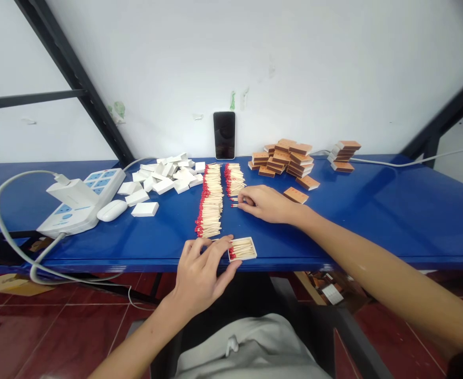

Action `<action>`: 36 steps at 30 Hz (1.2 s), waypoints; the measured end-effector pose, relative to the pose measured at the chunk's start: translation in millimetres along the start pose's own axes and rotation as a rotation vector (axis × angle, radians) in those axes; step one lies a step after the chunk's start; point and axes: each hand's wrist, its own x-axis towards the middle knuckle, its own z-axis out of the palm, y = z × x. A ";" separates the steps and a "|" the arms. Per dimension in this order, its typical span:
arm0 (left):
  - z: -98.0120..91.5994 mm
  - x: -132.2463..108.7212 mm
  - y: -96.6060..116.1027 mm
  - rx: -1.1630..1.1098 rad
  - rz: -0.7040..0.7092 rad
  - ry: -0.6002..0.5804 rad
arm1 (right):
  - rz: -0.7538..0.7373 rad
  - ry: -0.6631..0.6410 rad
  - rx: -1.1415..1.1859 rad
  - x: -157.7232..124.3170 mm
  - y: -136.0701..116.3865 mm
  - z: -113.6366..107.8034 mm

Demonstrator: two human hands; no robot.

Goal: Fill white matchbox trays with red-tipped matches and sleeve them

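- Hands: two. Left hand (204, 271) closed on the tray, thumb and fingers at its left end. Right hand (263, 203) has fingers bent together over the stick ends of two matches (234, 206); whether it grips them, cannot tell.
- Match rows: two, left row (209, 202) long, right row (235, 180) shorter; heads mostly left, sticks too many to count.
- White boxes (164, 184): one heap, well over a dozen, overlapping; three lie toward its front.
- Brown boxes (282, 158): one heap, over a dozen, two lying in front of it; a separate stack (344, 158) stands right, several high, exact count unclear.
- Singles: one phone (224, 136) upright by the wall; one power strip (83, 205) with one charger (75, 193); one rounded white case (111, 210) beside it.
- Tray (250, 257): one, white, open, at the desk's (168, 226) near edge. Holds a layer of matches, red heads left.
- Carton (308, 287): below desk, brown and white pieces inside, blurred.
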 end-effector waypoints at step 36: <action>0.9 1.3 0.2 0.015 0.023 0.024 | 0.135 0.051 -0.048 11.1 7.4 9.7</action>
